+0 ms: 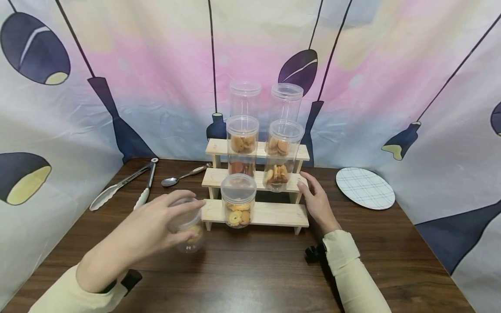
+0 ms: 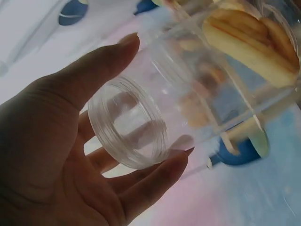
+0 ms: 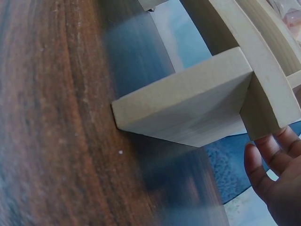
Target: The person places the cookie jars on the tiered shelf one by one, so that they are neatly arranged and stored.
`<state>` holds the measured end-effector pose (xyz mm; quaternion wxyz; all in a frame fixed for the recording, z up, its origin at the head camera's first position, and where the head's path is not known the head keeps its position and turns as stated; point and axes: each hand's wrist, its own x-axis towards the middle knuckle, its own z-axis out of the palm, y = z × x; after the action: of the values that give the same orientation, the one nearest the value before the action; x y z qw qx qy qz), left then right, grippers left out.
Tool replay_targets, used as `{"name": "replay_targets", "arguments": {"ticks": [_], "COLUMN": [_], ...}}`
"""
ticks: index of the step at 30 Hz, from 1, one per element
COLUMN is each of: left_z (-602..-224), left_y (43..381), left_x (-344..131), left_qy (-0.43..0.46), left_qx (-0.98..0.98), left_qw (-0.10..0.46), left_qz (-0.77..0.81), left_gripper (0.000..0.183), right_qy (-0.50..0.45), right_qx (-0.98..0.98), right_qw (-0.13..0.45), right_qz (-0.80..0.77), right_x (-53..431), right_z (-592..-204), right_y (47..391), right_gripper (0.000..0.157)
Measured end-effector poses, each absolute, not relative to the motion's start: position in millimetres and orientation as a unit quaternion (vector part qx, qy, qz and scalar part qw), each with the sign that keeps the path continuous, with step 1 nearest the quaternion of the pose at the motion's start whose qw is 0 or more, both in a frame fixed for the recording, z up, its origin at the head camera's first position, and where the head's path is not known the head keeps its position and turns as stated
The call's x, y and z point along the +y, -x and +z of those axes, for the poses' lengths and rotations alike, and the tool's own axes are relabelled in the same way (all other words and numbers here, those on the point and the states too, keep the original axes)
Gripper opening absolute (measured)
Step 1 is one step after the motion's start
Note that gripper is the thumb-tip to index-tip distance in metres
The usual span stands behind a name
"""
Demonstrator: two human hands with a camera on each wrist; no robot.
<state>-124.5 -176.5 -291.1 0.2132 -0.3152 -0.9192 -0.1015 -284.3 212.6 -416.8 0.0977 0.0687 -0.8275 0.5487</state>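
Note:
My left hand point(image 1: 156, 221) is at the left of the wooden tiered stand point(image 1: 274, 213), its thumb and fingers round the lid end of a clear jar point(image 2: 131, 122) with cookies at its bottom. In the head view this jar is partly hidden behind the hand. With its fingertips my right hand point(image 1: 318, 202) touches the right end of the stand's middle step; the right wrist view shows the fingers point(image 3: 256, 165) against the wood. A jar of round cookies point(image 1: 238, 208) stands on the left of the lowest step. Two clear jars point(image 1: 278, 174) stand on the middle step, and two more point(image 1: 287, 100) behind on the top step.
Metal tongs with pale tips point(image 1: 145, 191) and a spoon point(image 1: 172, 180) lie on the brown table point(image 1: 250, 278) at the back left. An oval white plate with thin lines point(image 1: 365, 188) lies at the right. A patterned cloth point(image 1: 164, 87) hangs behind.

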Motion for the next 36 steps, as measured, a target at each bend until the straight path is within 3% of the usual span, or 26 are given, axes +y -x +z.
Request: {"name": "replay_targets", "arguments": {"ticks": [17, 32, 36], "left_z": [-287.9, -287.0, -287.3], "left_y": [138.0, 168.9, 178.7], "left_x": [-115.1, -60.6, -49.8], "left_qy": [0.394, 0.477, 0.482], "left_qx": [-0.893, -0.845, -0.846], "left_qw": [0.168, 0.199, 0.179], "left_qz": [-0.137, -0.136, -0.140], "left_gripper": [0.064, 0.058, 0.059], "right_qy": [-0.067, -0.065, -0.069], "right_qx": [-0.829, -0.830, -0.829], "right_qw": [0.088, 0.085, 0.080], "right_qz": [0.549, 0.548, 0.550], "right_x": [212.5, 213.6, 214.0], "right_z": [-419.0, -418.3, -418.8], "right_y": [284.0, 285.8, 285.3], "right_gripper": [0.058, 0.061, 0.064]}}
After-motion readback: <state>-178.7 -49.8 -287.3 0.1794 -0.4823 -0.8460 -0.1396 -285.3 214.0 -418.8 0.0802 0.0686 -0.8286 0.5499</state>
